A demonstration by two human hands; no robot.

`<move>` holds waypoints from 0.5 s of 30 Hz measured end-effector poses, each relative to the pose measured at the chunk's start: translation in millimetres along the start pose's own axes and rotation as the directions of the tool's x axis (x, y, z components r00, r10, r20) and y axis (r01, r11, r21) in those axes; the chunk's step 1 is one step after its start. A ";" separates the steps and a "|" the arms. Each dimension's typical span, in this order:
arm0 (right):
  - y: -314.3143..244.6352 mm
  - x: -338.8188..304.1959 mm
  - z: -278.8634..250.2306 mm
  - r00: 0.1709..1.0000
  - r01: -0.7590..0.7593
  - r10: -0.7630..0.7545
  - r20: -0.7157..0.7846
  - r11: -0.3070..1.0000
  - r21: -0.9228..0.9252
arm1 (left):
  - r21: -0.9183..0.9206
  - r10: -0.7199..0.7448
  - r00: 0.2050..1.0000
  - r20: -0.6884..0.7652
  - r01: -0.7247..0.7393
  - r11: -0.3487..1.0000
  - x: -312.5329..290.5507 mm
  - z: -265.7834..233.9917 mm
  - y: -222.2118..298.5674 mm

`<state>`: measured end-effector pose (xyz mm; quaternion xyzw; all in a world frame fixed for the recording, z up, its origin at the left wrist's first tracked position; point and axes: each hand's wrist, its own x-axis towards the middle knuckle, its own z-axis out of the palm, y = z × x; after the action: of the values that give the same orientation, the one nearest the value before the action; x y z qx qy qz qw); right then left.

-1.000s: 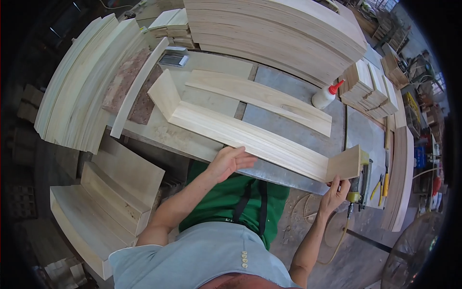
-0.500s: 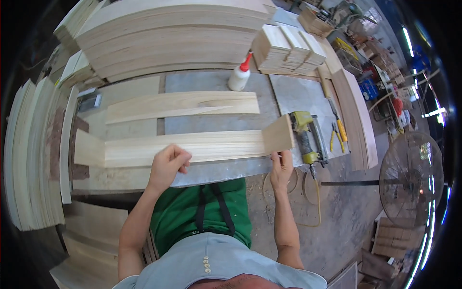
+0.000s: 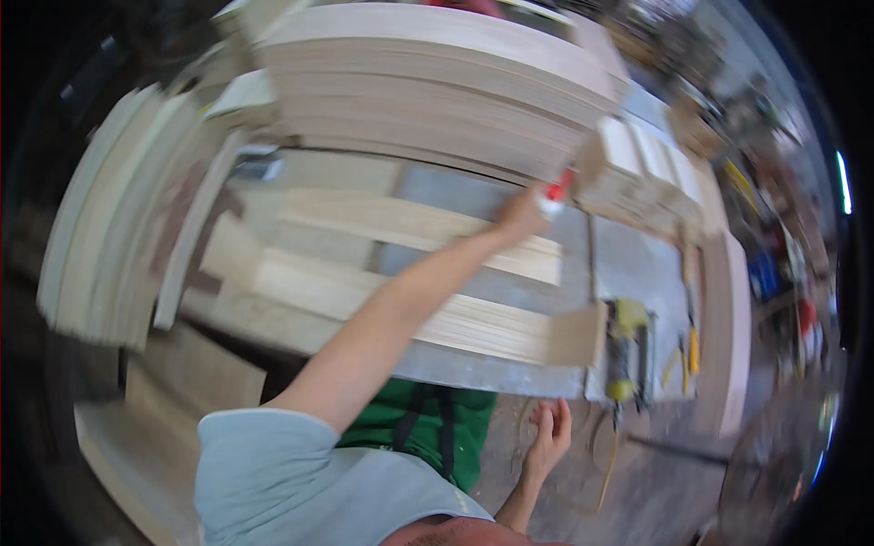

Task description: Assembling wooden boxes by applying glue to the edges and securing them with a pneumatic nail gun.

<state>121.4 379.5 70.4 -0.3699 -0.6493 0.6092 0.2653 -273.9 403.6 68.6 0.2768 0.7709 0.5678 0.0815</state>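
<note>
My left arm stretches far across the bench, and my left hand (image 3: 521, 217) is closed around a white glue bottle (image 3: 550, 207) with a red nozzle; motion blurs the grip. Below that arm lies a flat pale board (image 3: 346, 217). Nearer me is a long wooden piece (image 3: 473, 326) with an upright end panel (image 3: 575, 337) at its right and another end panel (image 3: 232, 250) at its left; my forearm hides part of both boards. My right hand (image 3: 551, 429) hovers off the bench's front edge, fingers loosely bent and apart, holding nothing.
A green nail gun (image 3: 628, 350) with a yellow hose (image 3: 608, 473) lies right of the end panel. Pliers (image 3: 675, 366) and a yellow-handled tool (image 3: 694, 350) are beyond it. Board stacks (image 3: 437, 82) line the back, others (image 3: 109, 218) the left. A fan (image 3: 774, 464) stands at right.
My left hand has gone from the near wooden piece forward and right to the glue bottle and closed on it. My right hand has left the end panel and drawn back. The view has shifted.
</note>
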 end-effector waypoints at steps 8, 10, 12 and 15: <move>-4.2 -2.1 57.8 0.937 -0.156 0.047 0.347 0.943 0.293 | -0.107 0.132 0.963 -0.236 -0.161 0.981 -74.8 -53.3 45.8; -15.0 4.1 76.7 0.889 -0.245 0.021 0.458 0.866 0.435 | -0.252 0.117 0.965 -0.235 -0.177 0.951 -124.1 -75.1 60.1; -26.8 8.2 97.5 0.841 -0.344 -0.008 0.540 0.763 0.547 | -0.301 0.081 0.979 -0.185 -0.135 0.944 -177.4 -90.1 70.6; -41.8 6.7 121.9 0.706 -0.535 -0.102 0.701 0.572 0.622 | -0.394 0.007 0.995 -0.095 -0.044 0.918 -252.9 -103.2 74.4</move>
<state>14.0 313.0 96.8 -0.0501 -0.3026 0.9497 0.0640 -83.7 201.5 124.7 0.2382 0.6398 0.7248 0.0930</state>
